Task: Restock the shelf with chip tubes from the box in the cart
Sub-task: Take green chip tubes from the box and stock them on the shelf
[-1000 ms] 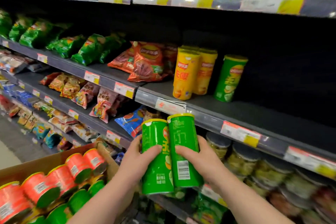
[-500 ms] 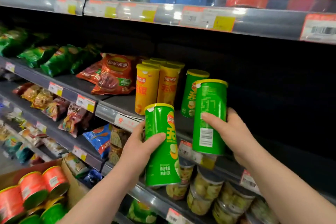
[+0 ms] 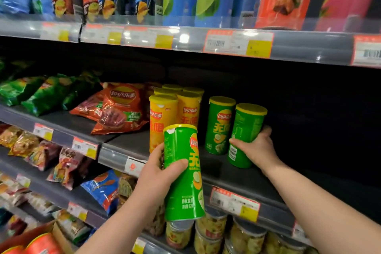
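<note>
Logo "Lay's": green tube (image 3: 184, 187), left hand (image 3: 155, 175); barcoded tube (image 3: 248, 128) gripped, right hand (image 3: 258, 149).

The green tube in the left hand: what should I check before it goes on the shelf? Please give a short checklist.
1. Left hand grips the held green tube securely: ok.
2. Right hand clear of the second green tube: not ok, it grips it.
3. Bare shelf space in front of the green tubes: ok.
4. Second green tube shows its logo to the front: not ok, the barcode faces out.
5. Flavour matches the standing green tube: ok.
</note>
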